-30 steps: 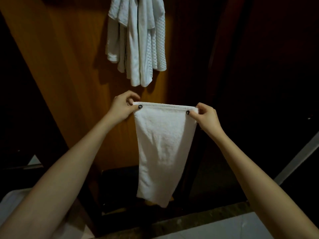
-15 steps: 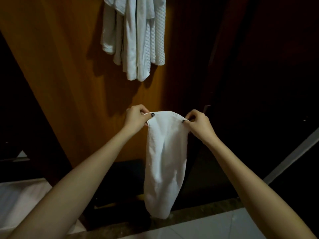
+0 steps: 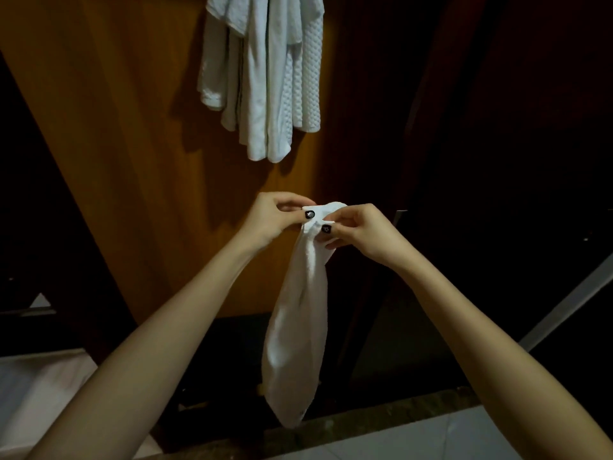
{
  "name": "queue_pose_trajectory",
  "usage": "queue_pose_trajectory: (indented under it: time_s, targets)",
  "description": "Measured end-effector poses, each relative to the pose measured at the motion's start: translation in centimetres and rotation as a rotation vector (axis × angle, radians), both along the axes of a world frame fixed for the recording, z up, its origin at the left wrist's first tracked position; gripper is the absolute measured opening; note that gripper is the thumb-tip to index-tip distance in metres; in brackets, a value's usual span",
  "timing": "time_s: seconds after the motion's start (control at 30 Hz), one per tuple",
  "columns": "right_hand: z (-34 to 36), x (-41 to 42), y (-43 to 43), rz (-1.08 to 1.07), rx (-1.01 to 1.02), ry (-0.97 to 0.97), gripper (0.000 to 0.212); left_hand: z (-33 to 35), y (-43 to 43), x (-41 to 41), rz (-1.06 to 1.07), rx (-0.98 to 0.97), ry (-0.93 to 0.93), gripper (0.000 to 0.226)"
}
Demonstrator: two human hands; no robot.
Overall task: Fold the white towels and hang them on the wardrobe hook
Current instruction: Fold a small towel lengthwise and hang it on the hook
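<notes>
A small white towel (image 3: 295, 330) hangs folded lengthwise in front of me, its two top corners brought together. My left hand (image 3: 272, 219) pinches one top corner between thumb and fingers. My right hand (image 3: 360, 232) pinches the other corner, touching the left hand's thumb. Above them several white towels (image 3: 262, 74) hang bunched against the orange wooden wardrobe panel (image 3: 132, 144). The hook itself is out of view above the frame.
To the right of the panel is the dark wardrobe interior (image 3: 497, 161). A dark stone sill (image 3: 381, 416) runs along the bottom, with pale floor tile (image 3: 414, 439) below it. A white surface (image 3: 36, 390) lies at the lower left.
My hands have come together, bringing the towel's two top corners to meet. The towel went from a flat spread sheet to a narrow folded strip.
</notes>
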State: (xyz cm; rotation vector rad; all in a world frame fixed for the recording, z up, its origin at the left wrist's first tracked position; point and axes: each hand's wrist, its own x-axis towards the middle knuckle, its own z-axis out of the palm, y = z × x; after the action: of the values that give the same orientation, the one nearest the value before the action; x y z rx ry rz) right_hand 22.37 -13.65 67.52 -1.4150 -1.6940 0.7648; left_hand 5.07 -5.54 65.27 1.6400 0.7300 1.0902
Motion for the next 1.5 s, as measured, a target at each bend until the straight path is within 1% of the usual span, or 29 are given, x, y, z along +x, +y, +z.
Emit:
queue_pose_trajectory:
  time_s: [0.13,0.27,0.33,0.4,0.47,0.53,0.6,0.63,0.7,0.8,0.87,0.93,1.0,1.07,1.13,1.2,1.27,1.33,1.43,1.5]
  targets:
    - [1.1,-1.5,0.6,-0.110,0.218,-0.209,0.015,0.4,0.0,-0.5,-0.022,-0.017,-0.116,0.017]
    - [1.9,-2.0,0.9,-0.158,0.337,-0.268,0.015,0.6,0.2,-1.5,-0.080,-0.035,-0.178,0.016]
    - [2.1,-2.2,1.2,-0.186,0.378,-0.310,0.014,0.7,0.1,-1.8,-0.111,-0.002,-0.156,0.025]
    - [2.1,-2.4,1.6,-0.212,0.407,-0.376,0.016,0.6,0.0,-1.6,-0.061,0.088,-0.093,0.036]
    - [2.0,-2.2,1.8,-0.219,0.395,-0.418,0.019,0.6,-0.1,-1.3,0.000,0.132,-0.073,0.041]
    - [2.0,-1.1,2.2,-0.208,0.344,-0.524,0.026,0.7,-0.1,-1.6,0.022,0.135,-0.106,0.041]
    - [2.3,0.6,2.3,-0.168,0.231,-0.630,0.032,0.9,0.2,-2.2,0.031,0.149,-0.160,0.038]
    - [2.5,1.3,2.2,-0.127,0.162,-0.625,0.033,1.1,0.4,-2.5,0.030,0.170,-0.163,0.036]
    - [2.7,2.4,1.9,-0.046,0.064,-0.547,0.030,1.5,0.7,-2.8,0.003,0.229,-0.120,0.040]
    - [2.9,2.2,1.8,-0.045,0.081,-0.475,0.013,1.3,1.3,-2.7,0.056,0.308,0.043,0.048]
    - [2.9,1.4,2.1,-0.087,0.145,-0.435,0.023,1.1,1.5,-2.5,0.162,0.344,0.152,0.047]
    - [2.8,0.4,2.4,-0.121,0.242,-0.380,0.033,1.2,1.6,-2.2,0.232,0.360,0.223,0.039]
    - [2.7,-0.5,2.7,-0.160,0.335,-0.346,0.031,1.5,1.9,-2.1,0.203,0.310,0.261,0.034]
    - [2.7,-0.9,2.9,-0.192,0.390,-0.319,0.027,1.9,1.9,-2.4,0.086,0.217,0.276,0.032]
    - [2.8,-0.7,3.0,-0.218,0.432,-0.267,0.023,2.4,1.6,-2.8,0.012,0.201,0.266,0.030]
    - [3.2,-0.5,3.1,-0.239,0.464,-0.176,0.020,2.9,1.2,-2.8,0.038,0.278,0.190,0.027]
    - [3.8,-0.3,3.1,-0.269,0.474,-0.083,0.027,3.4,0.8,-2.5,0.090,0.341,0.102,0.030]
    - [4.3,-0.1,3.0,-0.296,0.491,0.002,0.034,3.8,0.7,-2.0,0.081,0.345,0.075,0.030]
    - [5.0,0.6,2.5,-0.237,0.552,0.171,0.036,4.4,0.7,-1.0,-0.013,0.330,0.136,0.030]
    - [5.2,1.3,1.9,-0.134,0.547,0.318,0.039,5.2,0.7,-0.4,-0.006,0.372,0.125,0.032]
